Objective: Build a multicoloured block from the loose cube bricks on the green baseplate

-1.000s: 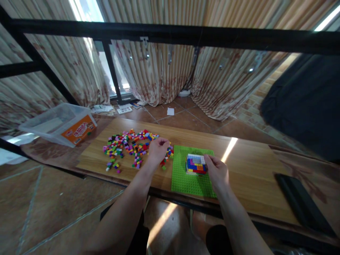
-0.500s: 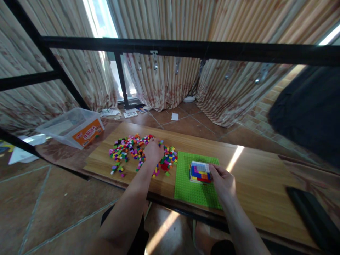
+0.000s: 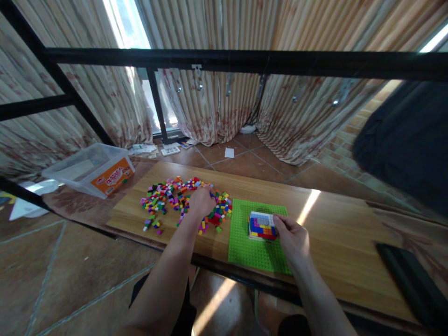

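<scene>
A green baseplate lies on the wooden board. On it stands a small block built of coloured bricks, white on top. My right hand rests at the block's right side, its fingers curled against the edge. Left of the baseplate spreads a pile of loose coloured bricks. My left hand lies over the pile's right part, knuckles up and fingers bent down into the bricks. What the fingers hold, if anything, is hidden.
A clear plastic tub with an orange label stands at the board's far left. A dark flat object lies at the right end. A black metal frame crosses above the table, with curtains behind it.
My left hand has moved left and down from the pile's right edge into the bricks. The right hand stays at the block. The view has shifted slightly.
</scene>
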{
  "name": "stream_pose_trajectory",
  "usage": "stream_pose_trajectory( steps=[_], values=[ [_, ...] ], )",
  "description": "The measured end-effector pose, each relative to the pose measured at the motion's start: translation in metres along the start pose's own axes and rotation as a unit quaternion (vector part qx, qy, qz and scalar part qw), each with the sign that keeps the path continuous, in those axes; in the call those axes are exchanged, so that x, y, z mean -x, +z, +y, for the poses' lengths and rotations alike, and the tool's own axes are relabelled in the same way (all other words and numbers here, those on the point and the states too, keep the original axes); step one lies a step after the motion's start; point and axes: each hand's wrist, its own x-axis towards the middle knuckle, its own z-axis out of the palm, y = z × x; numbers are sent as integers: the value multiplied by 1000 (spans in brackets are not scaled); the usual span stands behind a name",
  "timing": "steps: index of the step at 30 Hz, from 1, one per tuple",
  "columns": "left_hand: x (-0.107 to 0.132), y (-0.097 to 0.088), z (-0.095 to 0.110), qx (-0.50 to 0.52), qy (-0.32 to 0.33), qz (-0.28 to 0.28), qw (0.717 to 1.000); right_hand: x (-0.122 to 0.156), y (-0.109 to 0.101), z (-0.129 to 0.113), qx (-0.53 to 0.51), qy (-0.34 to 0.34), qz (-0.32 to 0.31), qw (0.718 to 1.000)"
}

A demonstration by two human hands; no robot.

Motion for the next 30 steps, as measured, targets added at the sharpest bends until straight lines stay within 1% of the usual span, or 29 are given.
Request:
stream_pose_trajectory(
  steps=[6, 9, 12, 14, 17, 19, 20, 22, 24, 26, 28, 30],
  values=[
    [-2, -3, -11, -3, 11, -25, 1000, 3, 2, -8, -16, 5, -1, 1000],
    [-1, -3, -13, -8, 13, -16, 1000, 2, 3, -9, -14, -2, 0, 1000],
    [1, -3, -14, -6, -1, -1, 1000, 0, 4, -6, -9, -12, 2, 1000],
    [2, -6, -15, 3, -9, 19, 1000, -2, 5, -4, -11, -17, 3, 1000],
    [6, -15, -14, 55, 5, 56, 997, -4, 7, -2, -9, -30, 2, 1000],
    [14, -22, -12, 142, 38, 50, 988, -5, 8, -2, 0, -39, 4, 999],
    [20, -24, -10, 198, 59, 32, 978, -5, 9, -2, 4, -44, 3, 999],
    [37, -24, -1, 305, 91, -23, 948, -6, 9, -3, 14, -53, 2, 998],
    [55, -18, 12, 374, 97, -77, 919, -7, 9, -3, 21, -63, -2, 998],
    [71, -9, 29, 414, 81, -110, 900, -9, 10, -1, 23, -68, -6, 997],
    [82, 1, 45, 438, 45, -111, 891, -11, 10, 2, 19, -69, -12, 997],
    [85, 8, 60, 464, 4, -109, 879, -12, 11, 5, 16, -71, -18, 997]
  ],
)
